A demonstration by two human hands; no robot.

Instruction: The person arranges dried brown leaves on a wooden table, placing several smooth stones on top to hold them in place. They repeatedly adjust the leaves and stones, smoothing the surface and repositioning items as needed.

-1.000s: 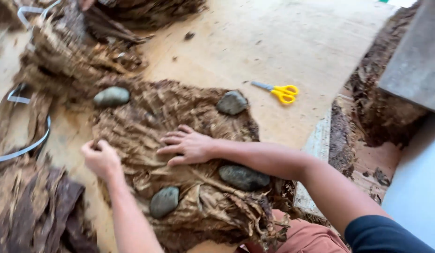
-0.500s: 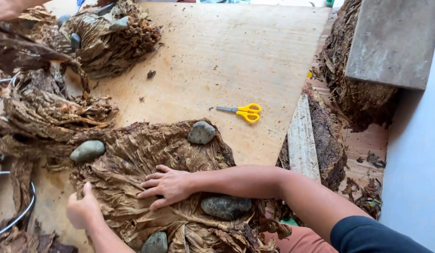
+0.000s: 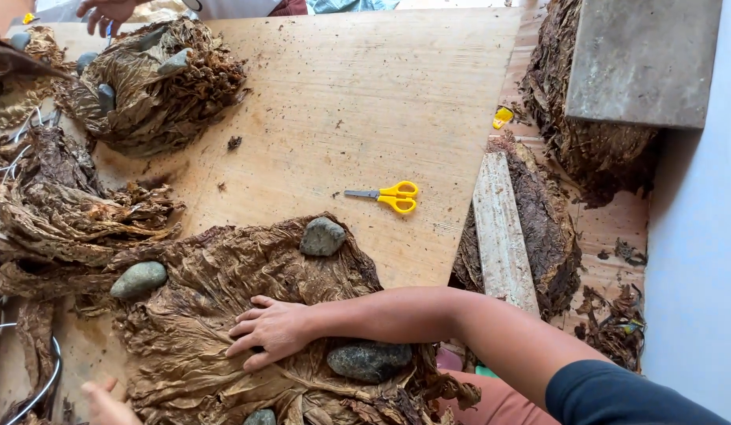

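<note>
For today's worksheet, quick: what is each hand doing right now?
Left hand: mostly out of frame, cannot tell.
Right hand: open, flat on the dried leaves.

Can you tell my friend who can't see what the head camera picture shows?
A person's right hand presses flat on a pile of dried brown leaves held down by stones on a wooden board. Yellow scissors lie nearby; the left hand shows at the bottom edge.

The right hand lies flat on the leaf pile; stones sit beyond and behind the fingers; scissors lie farther beyond.
</note>
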